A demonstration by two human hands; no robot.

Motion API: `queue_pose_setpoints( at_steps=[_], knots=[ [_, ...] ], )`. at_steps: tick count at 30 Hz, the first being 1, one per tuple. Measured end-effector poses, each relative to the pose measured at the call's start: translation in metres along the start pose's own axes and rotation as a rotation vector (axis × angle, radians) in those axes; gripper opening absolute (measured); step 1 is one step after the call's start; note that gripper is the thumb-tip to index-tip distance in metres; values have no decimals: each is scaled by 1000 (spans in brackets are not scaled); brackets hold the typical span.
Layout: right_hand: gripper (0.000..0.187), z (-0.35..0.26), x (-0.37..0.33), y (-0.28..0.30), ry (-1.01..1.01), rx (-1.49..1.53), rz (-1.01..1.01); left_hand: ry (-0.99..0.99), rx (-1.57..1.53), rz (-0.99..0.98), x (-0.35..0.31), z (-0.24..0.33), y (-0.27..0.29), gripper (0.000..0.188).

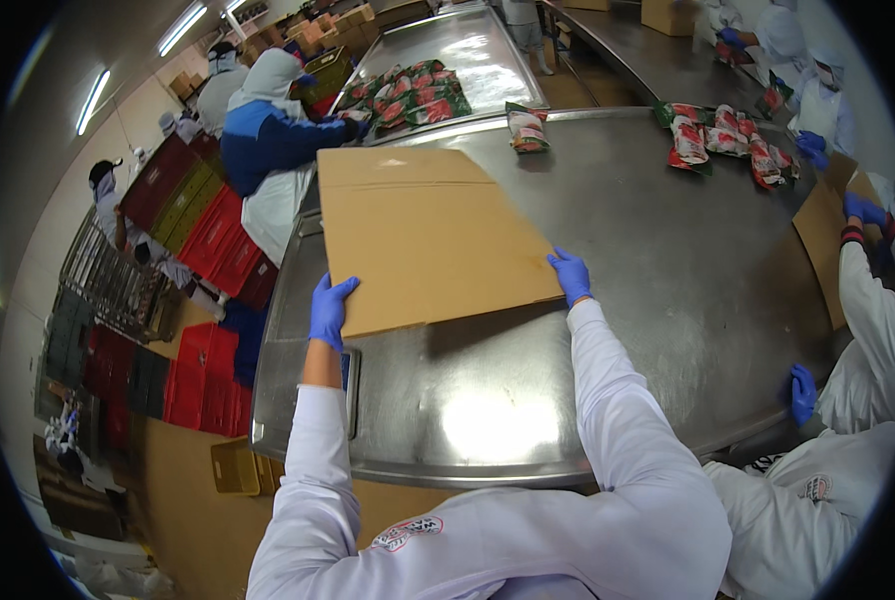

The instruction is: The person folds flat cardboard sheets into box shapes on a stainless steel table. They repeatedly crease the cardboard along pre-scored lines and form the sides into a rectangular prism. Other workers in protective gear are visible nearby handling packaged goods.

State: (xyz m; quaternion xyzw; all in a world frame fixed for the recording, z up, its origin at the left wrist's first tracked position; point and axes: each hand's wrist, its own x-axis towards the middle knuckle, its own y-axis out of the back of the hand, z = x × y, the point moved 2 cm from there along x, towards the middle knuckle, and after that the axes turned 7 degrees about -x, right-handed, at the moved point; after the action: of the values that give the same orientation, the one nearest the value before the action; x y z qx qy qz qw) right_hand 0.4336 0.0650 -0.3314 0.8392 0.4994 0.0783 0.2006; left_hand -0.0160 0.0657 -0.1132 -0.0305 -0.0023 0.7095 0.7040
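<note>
A flat, folded brown cardboard box [423,230] lies tilted over the steel table [668,300], its near edge lifted. My left hand [330,310], in a blue glove, grips the near left corner of the cardboard. My right hand [571,275], also gloved in blue, grips the near right corner. Both my forearms wear white sleeves.
Red and green food packets lie far on the table [528,128], in a pile at the right [728,140] and on a second table [413,95]. A co-worker in white [868,330] at the right holds another cardboard [823,230]. Red crates [213,235] stand stacked at the left.
</note>
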Motion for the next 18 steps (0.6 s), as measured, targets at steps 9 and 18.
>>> queue_pose_setpoints(
  at_steps=[9,18],
  knots=[
    [50,99,48,169,-134,68,384,-50,157,-452,134,2,-247,38],
    [45,184,-22,338,-154,212,659,25,-6,-684,74,-13,-438,50]
  ],
)
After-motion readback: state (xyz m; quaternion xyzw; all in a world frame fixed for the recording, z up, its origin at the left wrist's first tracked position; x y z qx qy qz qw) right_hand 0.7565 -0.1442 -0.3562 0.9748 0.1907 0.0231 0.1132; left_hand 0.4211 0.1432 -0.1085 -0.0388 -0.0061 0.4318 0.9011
